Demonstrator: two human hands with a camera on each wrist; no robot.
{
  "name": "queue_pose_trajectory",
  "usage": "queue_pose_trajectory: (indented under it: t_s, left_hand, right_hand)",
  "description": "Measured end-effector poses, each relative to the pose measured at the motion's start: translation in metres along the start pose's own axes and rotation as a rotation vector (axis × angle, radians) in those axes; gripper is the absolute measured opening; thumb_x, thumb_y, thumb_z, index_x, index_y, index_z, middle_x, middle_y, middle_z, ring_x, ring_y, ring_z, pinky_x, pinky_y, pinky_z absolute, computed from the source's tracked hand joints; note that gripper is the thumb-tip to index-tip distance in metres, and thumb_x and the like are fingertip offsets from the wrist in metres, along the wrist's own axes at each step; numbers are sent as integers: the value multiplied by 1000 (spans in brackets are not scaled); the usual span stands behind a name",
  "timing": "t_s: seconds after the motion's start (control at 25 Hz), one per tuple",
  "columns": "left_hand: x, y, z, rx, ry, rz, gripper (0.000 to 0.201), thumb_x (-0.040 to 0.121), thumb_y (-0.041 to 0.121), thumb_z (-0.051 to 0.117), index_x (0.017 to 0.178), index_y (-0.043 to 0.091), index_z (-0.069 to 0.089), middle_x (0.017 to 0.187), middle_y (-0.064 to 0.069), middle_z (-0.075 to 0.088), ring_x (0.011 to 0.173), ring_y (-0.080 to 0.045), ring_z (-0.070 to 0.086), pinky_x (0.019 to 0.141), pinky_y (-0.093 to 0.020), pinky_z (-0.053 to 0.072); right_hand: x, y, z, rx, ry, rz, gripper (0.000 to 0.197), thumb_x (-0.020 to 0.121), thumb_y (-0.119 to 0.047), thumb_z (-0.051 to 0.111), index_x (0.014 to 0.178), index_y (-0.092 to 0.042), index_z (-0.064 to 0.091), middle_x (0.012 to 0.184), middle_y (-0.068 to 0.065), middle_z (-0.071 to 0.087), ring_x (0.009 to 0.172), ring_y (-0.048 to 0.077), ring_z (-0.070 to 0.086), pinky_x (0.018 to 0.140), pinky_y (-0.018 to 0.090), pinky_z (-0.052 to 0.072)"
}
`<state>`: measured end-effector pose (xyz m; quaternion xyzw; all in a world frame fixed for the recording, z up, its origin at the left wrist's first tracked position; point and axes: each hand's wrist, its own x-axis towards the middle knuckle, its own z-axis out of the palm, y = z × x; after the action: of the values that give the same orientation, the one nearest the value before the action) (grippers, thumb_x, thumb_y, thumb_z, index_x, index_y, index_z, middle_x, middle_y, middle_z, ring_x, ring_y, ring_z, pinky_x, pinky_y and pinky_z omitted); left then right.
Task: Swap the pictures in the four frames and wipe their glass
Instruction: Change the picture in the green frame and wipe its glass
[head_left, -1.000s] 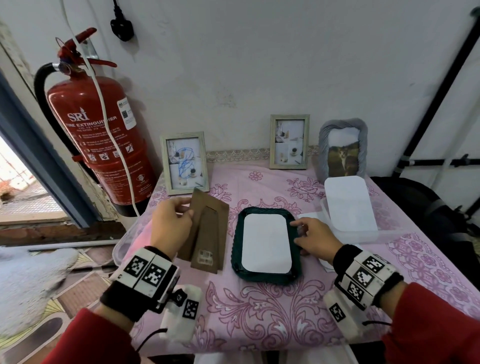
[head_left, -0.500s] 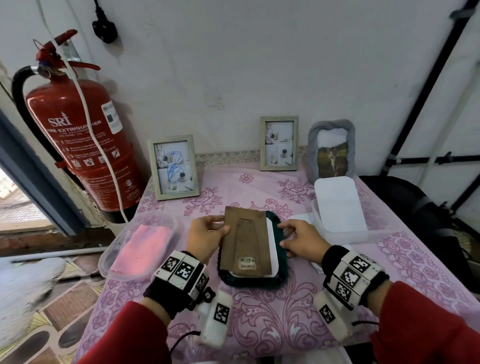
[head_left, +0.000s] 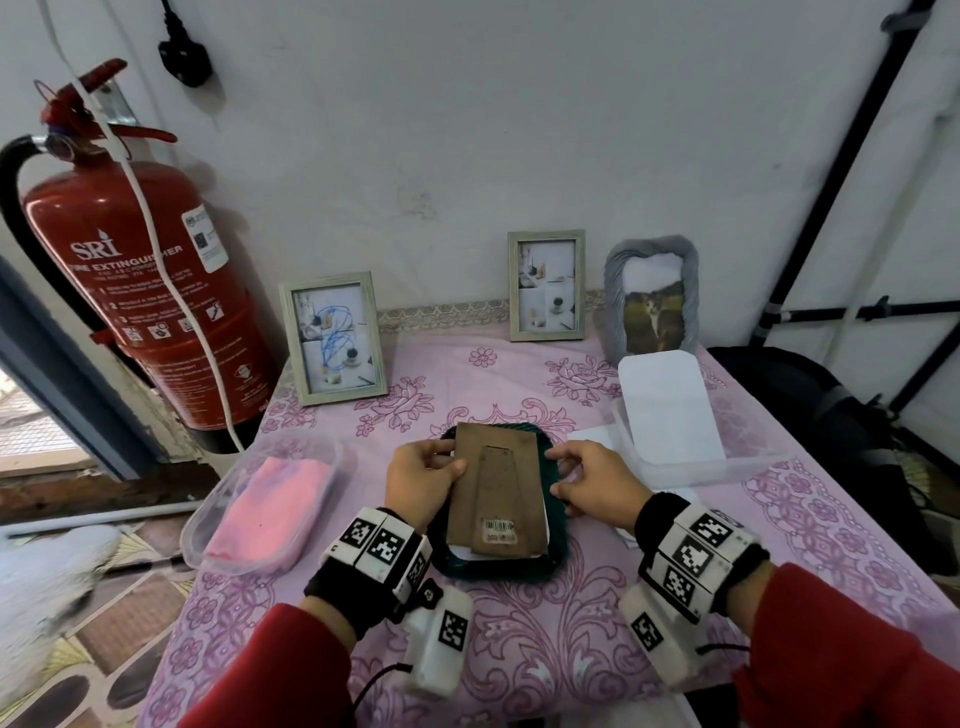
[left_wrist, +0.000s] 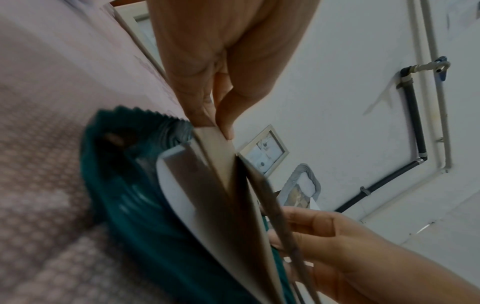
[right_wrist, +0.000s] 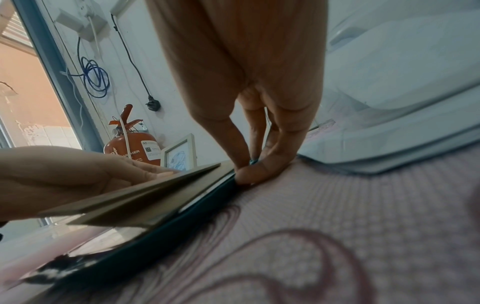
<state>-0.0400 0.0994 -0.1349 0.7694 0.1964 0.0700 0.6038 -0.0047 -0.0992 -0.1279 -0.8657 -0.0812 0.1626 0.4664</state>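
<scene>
Between the two hands, a dark green frame (head_left: 553, 558) lies face down on the desk (head_left: 597, 639). The left hand (head_left: 423, 480) pinches the left edge of the brown backing board (head_left: 496, 493), thumb on top, holding it tilted over the white sheet (left_wrist: 176, 195) in the frame's opening. The right hand (head_left: 592, 480) grips the frame's right rim with curled fingers. The board looks thin, light and stiff, so edge holds suit it; its hinged stand may flap. The frame's ribbed rim seems easy to grip, while the glass beneath is probably fragile and is best kept flat.
</scene>
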Motion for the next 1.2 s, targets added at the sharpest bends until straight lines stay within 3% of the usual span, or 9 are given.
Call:
queue_pose_trajectory:
  t_s: [0.16,0.32,0.48,0.56,0.68,0.72,0.92,1.04,1.2]
  left_hand:
    - [-1,-1,2,129,38,65,29,82,2,65,110,-1,64,81,-7,62,77,-17,57,80,-27,50]
    - [-1,-3,-1,349,45,138,37,76,6,69,113,6,65,96,-14,64,103,-28,56,96,-38,46]
    - [1,-5,-8,441,74,121,35,77,14,69,111,11,65,95,-9,57,107,-31,53,97,-40,44]
    - [2,-8,-10,529,35,70,34,80,21,67,113,15,64,105,-12,59,112,-29,50,100,-37,40]
    - [3,-11,-12,555,-28,9,35,82,27,65,116,19,63,115,-13,58,118,-26,46,105,-35,37]
    - [3,-12,-11,547,-41,13,35,82,26,65,116,19,63,115,-13,59,118,-26,47,105,-36,38]
    - [4,-12,-9,479,-75,40,34,81,23,67,115,18,64,111,-15,64,113,-30,54,100,-39,43]
    - [6,-14,-9,450,-96,48,37,80,20,69,116,15,63,110,-16,64,112,-30,54,100,-40,44]
    - [10,-18,-10,390,-138,39,43,79,13,71,120,10,59,113,-21,62,113,-34,54,101,-43,44]
  right_hand:
    - [0,1,-1,-35,-2,-11,44,84,7,60,127,-2,51,82,-3,43,61,11,50,46,16,53]
    - [2,2,1,-72,1,-24,43,85,7,59,126,-2,52,81,-4,42,61,10,49,45,15,52]
    - [4,4,3,-41,23,-20,35,89,-3,57,124,0,54,79,-3,45,63,11,51,45,16,52]
    - [5,2,6,-78,46,-53,39,88,-20,63,122,-1,55,83,-4,50,71,14,55,53,16,51]
    - [7,4,9,-281,32,-85,55,80,-34,71,124,-7,52,112,11,53,102,23,54,84,25,46]
    - [8,4,10,-304,23,-85,58,78,-35,73,125,-8,51,117,14,50,105,23,52,89,27,43]
    - [10,6,9,-300,21,-108,60,75,-30,77,126,-8,53,117,18,54,104,26,52,83,25,37]
    - [10,5,10,-302,7,-115,58,76,-28,76,127,-10,54,117,18,55,95,20,49,82,25,36]
    - [8,2,11,-305,4,-95,61,78,-26,74,132,-11,49,123,17,51,109,29,54,96,31,41]
